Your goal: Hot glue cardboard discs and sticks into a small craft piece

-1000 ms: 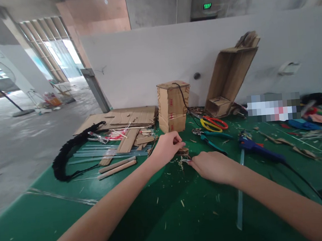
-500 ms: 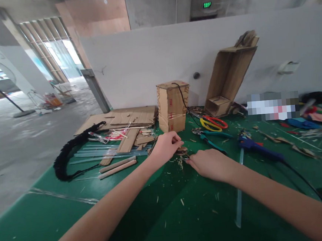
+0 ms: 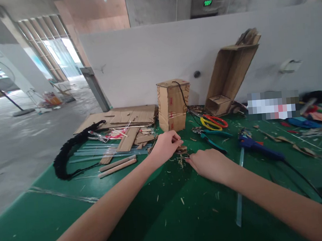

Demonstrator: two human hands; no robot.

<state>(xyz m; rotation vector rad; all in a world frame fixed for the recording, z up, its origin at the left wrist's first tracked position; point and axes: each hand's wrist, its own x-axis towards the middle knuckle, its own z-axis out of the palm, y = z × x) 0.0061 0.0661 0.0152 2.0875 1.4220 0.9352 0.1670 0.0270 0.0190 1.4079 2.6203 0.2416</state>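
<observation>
My left hand (image 3: pixel 165 146) is closed around a small brown round piece (image 3: pixel 181 149) and pinches it just above the green table (image 3: pixel 73 212). My right hand (image 3: pixel 207 163) lies beside it, fingertips touching the lower edge of the same piece; what those fingers grip is too small to tell. Pale shavings (image 3: pixel 180 164) are scattered on the table under both hands.
A small cardboard box (image 3: pixel 173 105) stands behind my hands, with a tall open cardboard box (image 3: pixel 231 74) leaning on the white wall. Flat cardboard, clear sticks (image 3: pixel 107 151) and wooden rods lie left. Scissors (image 3: pixel 213 122), pliers (image 3: pixel 211 136) and a blue glue gun (image 3: pixel 256 147) lie right.
Both hands stay together on the small piece and have shifted only slightly; the view has tilted a little.
</observation>
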